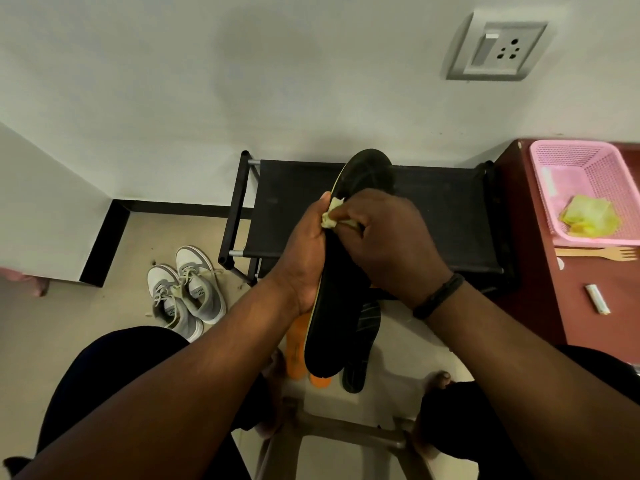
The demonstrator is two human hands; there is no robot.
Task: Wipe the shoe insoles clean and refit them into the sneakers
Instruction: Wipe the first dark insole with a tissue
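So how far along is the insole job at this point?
Done: insoles are out, with others lying on the floor; whether those are wiped, I cannot tell. In hand: the left hand holds a black insole while the right hand rubs it with a yellowish cloth. Left: refitting into the grey sneakers, standing untouched by the rack.

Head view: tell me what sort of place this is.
Probably a home entryway or room corner: a black shoe rack against the wall, grey sneakers on the tiled floor, and a wall socket.
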